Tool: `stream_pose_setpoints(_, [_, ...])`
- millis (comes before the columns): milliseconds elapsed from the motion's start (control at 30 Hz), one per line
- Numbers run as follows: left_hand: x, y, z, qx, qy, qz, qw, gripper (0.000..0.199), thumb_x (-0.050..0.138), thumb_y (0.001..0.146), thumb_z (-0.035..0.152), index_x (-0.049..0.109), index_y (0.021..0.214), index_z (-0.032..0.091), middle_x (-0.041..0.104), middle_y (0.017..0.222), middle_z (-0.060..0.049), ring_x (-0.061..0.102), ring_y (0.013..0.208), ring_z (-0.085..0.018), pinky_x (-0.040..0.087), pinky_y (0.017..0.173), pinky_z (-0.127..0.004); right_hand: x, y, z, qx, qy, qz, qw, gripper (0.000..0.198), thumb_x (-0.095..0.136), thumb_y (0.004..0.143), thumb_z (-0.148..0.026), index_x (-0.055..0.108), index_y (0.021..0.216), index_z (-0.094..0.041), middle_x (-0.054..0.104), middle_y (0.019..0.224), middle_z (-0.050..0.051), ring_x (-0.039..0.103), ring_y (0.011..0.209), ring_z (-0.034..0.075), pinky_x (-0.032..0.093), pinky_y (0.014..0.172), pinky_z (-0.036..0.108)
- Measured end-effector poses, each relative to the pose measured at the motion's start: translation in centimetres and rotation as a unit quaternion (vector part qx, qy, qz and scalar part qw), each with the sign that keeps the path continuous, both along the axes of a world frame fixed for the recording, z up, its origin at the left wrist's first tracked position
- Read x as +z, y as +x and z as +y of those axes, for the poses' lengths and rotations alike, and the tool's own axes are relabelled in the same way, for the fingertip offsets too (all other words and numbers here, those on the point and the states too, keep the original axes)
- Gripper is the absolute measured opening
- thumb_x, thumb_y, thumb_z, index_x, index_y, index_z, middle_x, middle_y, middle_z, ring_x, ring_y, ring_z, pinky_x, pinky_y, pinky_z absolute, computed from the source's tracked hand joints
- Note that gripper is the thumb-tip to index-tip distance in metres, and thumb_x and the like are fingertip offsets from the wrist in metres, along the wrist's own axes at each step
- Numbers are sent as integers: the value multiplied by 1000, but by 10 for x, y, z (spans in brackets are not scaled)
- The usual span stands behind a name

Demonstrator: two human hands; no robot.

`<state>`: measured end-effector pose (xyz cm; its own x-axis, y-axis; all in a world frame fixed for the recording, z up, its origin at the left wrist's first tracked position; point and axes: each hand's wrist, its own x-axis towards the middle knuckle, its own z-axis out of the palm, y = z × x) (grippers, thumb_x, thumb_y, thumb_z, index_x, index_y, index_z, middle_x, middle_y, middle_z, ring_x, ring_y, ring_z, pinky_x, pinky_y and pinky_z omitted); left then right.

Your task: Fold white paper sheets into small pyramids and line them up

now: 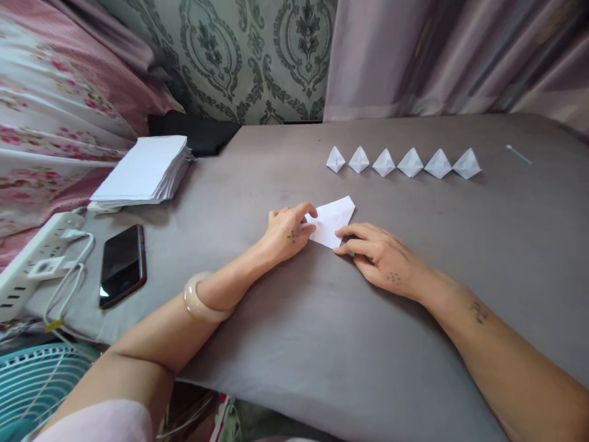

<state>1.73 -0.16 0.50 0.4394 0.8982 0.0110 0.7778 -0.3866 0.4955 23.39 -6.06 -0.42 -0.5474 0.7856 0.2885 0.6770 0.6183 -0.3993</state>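
- A creased white paper piece with straight, slanting edges point(332, 222) lies on the grey cloth-covered table point(322, 356), between the two hands.
- The left hand point(289, 233) is at the paper piece's left end, index finger curved and thumb set a little apart from it, both tips at the paper; whether they pinch it I cannot tell.
- The right hand point(384, 255) is at the paper piece's right end, fingers loosely spread, two fingertips touching its edge.
- A pale, speckled round bangle point(197, 299) circles the left forearm, lower left of the paper piece.
- Six small white pointed folded-paper shapes point(384, 162) stand in a row beyond the paper piece, mostly to its right.
- A thin pale-green stick with a white tip point(519, 155) lies farther right of the paper piece.
- A thick stack of white paper sheets point(142, 169) sits left of the paper piece, slightly beyond it.
- A black rectangular smartphone point(123, 265) lies left of the paper piece, nearer the body.
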Motion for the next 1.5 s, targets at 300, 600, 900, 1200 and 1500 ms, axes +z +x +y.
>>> stream_pose_setpoints(300, [-3, -1, -3, -77, 81, 76, 991, 40, 35, 92, 18, 63, 119, 30, 55, 97, -9, 53, 95, -23, 30, 85, -39, 0, -1, 0, 5, 1, -23, 1000, 32, 45, 85, -6, 70, 96, -22, 62, 126, 7, 59, 109, 23, 49, 92, 42])
stream_pose_setpoints(600, [-10, -8, 9, -84, 56, 49, 994, 43, 37, 92, 15, 64, 120, 32, 56, 100, -8, 54, 96, -21, 31, 86, -39, 2, -3, -1, 22, 12, -64, 998, 37, 43, 84, -1, 68, 99, -24, 65, 127, 1, 56, 119, 23, 46, 97, 45])
stream_pose_setpoints(900, [5, 4, -21, -153, 185, 165, 957, 37, 33, 97, 24, 58, 123, 15, 53, 128, -16, 48, 118, -29, 35, 98, -45, -5, -2, 2, 18, 12, -42, 999, 36, 44, 84, -3, 67, 101, -25, 66, 124, 2, 56, 116, 22, 47, 97, 43])
stream_pose_setpoints(1200, [-15, 15, -74, -127, 95, 140, 977, 85, 15, 93, 65, 20, 148, -1, 23, 155, -22, 17, 146, -27, 18, 118, -38, -14, 2, 5, 37, 28, -31, 998, 34, 44, 81, -2, 65, 100, -22, 65, 125, 6, 54, 119, 22, 46, 98, 43])
stream_pose_setpoints(1500, [-14, -9, -54, -66, 78, 155, 983, 80, 16, 94, 63, 29, 147, 4, 25, 155, -18, 20, 146, -26, 18, 119, -38, -13, -1, 4, 40, 33, -24, 998, 32, 42, 85, -2, 64, 99, -21, 65, 126, 4, 55, 117, 21, 48, 98, 42])
